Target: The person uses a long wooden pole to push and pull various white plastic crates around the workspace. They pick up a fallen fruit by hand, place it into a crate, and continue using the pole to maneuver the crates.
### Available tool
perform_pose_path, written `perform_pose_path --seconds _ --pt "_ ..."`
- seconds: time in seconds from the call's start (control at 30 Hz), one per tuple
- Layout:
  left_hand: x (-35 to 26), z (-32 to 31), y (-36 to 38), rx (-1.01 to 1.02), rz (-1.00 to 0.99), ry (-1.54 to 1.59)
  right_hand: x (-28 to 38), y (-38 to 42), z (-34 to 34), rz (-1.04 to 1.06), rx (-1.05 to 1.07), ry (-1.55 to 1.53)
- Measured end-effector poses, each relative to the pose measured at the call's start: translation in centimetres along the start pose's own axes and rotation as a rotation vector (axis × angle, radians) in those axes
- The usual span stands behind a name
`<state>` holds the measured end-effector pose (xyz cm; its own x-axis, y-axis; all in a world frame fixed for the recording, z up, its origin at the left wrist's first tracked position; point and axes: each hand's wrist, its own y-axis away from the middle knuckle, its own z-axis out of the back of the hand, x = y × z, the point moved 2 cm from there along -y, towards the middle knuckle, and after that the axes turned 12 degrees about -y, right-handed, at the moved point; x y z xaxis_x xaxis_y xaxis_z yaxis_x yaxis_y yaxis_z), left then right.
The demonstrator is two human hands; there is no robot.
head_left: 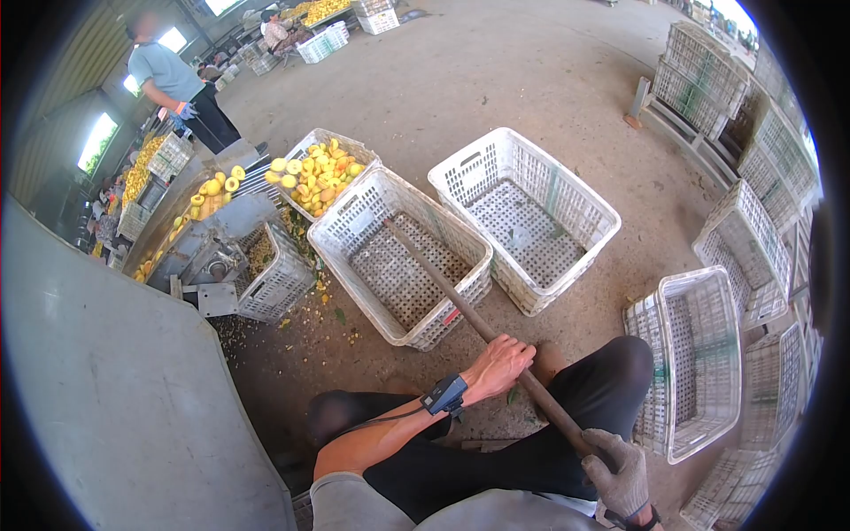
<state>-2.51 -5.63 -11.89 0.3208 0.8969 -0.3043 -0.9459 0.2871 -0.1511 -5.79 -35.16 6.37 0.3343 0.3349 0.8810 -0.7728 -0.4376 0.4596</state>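
Observation:
A long wooden pole (441,288) runs slantwise from the lower right up into a white slatted crate (403,252) on the floor, its far tip over the crate's bottom. My left hand (500,366), bare, with a black device on the wrist, is wrapped round the pole's middle. Lower right, my right hand (617,472) wears a grey glove and closes round the pole's near end. Beside the first crate stands another white crate (531,221) with bits of leaf inside. Behind them, a crate (323,173) holds many yellow halved fruits.
A grey metal panel (124,372) fills the left. A conveyor (199,199) carries fruit, with a scrap-filled crate (274,270) beside it. Stacked crates (708,80) line the right; one crate (691,363) lies near my knee. A person (173,80) stands upper left; others sit farther back.

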Motion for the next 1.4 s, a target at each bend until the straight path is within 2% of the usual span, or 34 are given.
perform_pose_path --seconds 1.4 --pt "-0.15 0.28 -0.05 -0.025 0.022 0.028 -0.03 -0.05 0.09 -0.011 0.0 -0.006"
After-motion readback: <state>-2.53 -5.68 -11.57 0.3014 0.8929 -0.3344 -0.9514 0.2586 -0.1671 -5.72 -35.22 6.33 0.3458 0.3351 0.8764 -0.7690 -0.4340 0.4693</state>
